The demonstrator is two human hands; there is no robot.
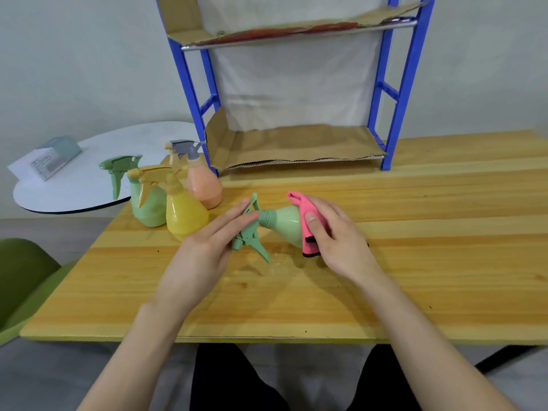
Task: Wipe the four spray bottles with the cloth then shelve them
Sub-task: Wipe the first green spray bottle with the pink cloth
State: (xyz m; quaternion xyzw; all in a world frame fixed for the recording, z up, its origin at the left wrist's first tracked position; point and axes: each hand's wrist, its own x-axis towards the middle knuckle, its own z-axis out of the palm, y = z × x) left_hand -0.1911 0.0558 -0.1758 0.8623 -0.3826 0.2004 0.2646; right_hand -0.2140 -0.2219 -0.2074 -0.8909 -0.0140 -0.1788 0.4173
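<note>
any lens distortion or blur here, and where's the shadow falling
Head view: wide-angle lens splays the blue shelf posts outward; light soft and even; the tipped green bottle shows a small sheen and casts a faint shadow on the table.

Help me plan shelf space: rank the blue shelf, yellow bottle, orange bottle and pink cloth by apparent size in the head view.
1. blue shelf
2. yellow bottle, orange bottle: alike, yellow nearer, unranked
3. pink cloth
</note>
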